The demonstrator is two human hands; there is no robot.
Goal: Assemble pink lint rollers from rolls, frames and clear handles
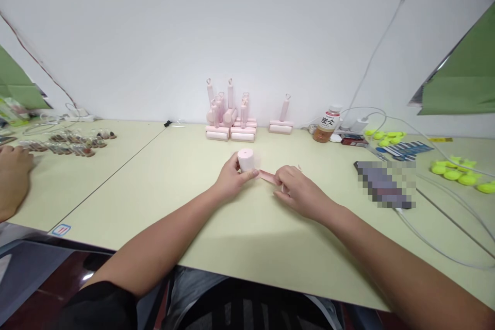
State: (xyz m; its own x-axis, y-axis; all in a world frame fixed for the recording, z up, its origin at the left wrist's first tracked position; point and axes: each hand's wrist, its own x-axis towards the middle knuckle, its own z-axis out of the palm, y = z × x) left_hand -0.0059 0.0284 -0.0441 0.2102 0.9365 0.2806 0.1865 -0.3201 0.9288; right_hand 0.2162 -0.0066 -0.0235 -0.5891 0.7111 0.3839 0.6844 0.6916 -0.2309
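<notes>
My left hand (231, 178) is wrapped round a short, pale pink cylinder (246, 161) that looks like a lint roller head, its round end facing up. My right hand (296, 188) is closed on a flat pink handle (267, 177), which reaches from its fingers toward my left thumb. Whether the handle joins the cylinder is hard to make out. Something small and white shows between my right fingers. Behind my hands, by the wall, several pink lint rollers (243, 134) stand with handles upright, and one lint roller (281, 127) stands apart to the right.
A drink bottle (327, 125) stands at the back right. Farther right are a pixelated phone (382, 185) on a cable and yellow-green items (460, 170). On the left, a co-worker's hand (14, 175) rests near small packaged items (71, 142). Table seams run at both sides.
</notes>
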